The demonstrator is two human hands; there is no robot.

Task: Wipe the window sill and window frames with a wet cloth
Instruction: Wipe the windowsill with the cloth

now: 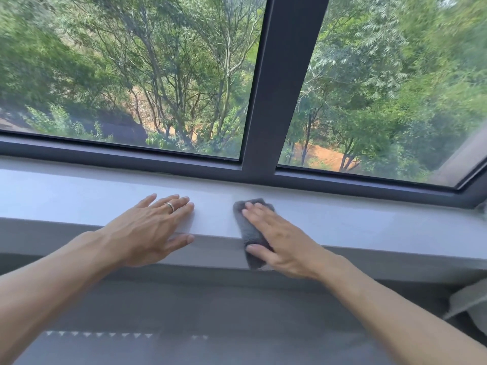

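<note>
A pale grey window sill (342, 219) runs across the view below a dark grey window frame (274, 101) with one upright bar between two panes. A folded dark grey cloth (247, 230) lies on the sill and hangs over its front edge. My right hand (279, 241) presses flat on the cloth, fingers straight and thumb over the sill's front edge. My left hand (150, 227), with a ring on one finger, rests flat on the bare sill to the left of the cloth, fingers straight, holding nothing.
Trees and an earth slope show through the glass. The frame's bottom rail (118, 159) runs along the back of the sill. A grey surface (210, 325) lies below the sill. A pale fabric object (469, 301) sits at the right edge.
</note>
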